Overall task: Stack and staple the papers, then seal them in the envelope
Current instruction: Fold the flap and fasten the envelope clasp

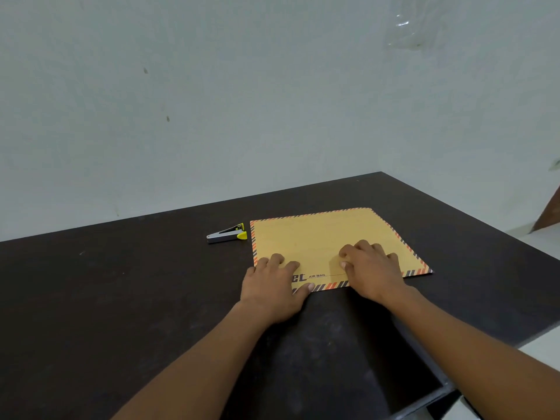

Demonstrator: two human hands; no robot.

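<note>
A tan air-mail envelope [315,237] with a striped red and black border lies flat on the dark table [121,298]. My left hand [272,286] rests on its near left corner, fingers curled on the paper and thumb at the front edge. My right hand [372,268] presses down on the near middle of the envelope with bent fingers. Neither hand lifts it. A small yellow and black stapler [227,234] lies just left of the envelope's far left corner. No loose papers show.
A pale wall [242,101] rises behind the table's far edge. The table's right edge [454,386] runs diagonally near my right forearm, with light floor beyond. A brown object [550,213] shows at the far right.
</note>
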